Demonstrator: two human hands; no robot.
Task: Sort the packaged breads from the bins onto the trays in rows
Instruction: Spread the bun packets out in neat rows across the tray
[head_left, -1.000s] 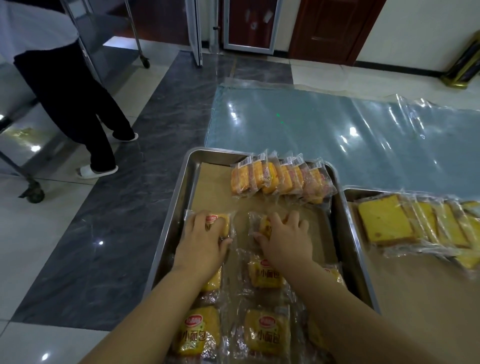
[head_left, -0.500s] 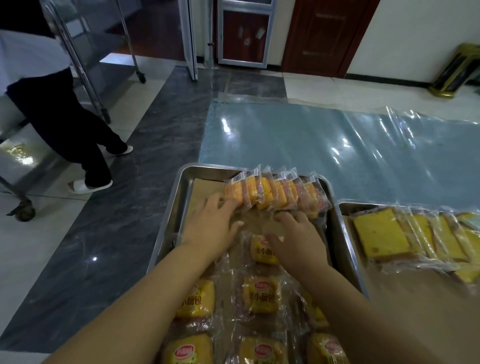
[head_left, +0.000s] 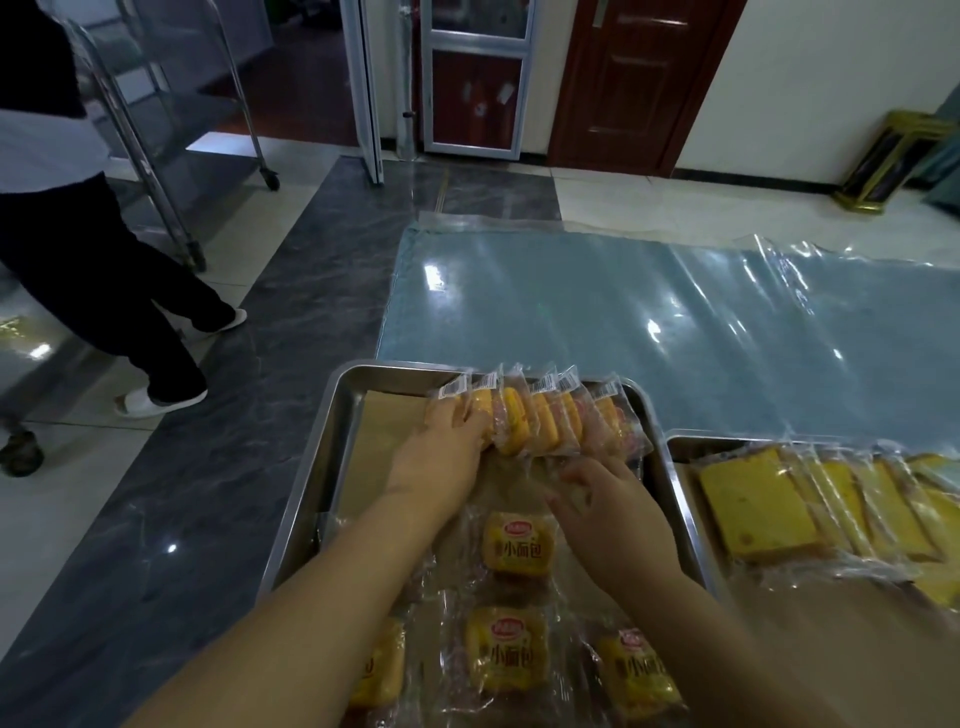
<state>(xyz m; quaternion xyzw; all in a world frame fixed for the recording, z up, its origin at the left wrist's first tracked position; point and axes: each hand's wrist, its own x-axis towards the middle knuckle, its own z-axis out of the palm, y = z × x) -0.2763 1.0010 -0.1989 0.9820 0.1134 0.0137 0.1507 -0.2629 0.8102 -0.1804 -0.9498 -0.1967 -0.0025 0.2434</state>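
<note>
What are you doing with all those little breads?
A person is sorting packaged bread onto a metal tray. The left hand holds a bread packet at the left end of the standing row. The right hand touches a clear wrapper below it. More flat packets lie nearer.

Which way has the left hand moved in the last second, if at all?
Yes. The left hand went forward along the steel tray, from mid-tray to the left end of the upright bread row by its far rim.
</note>
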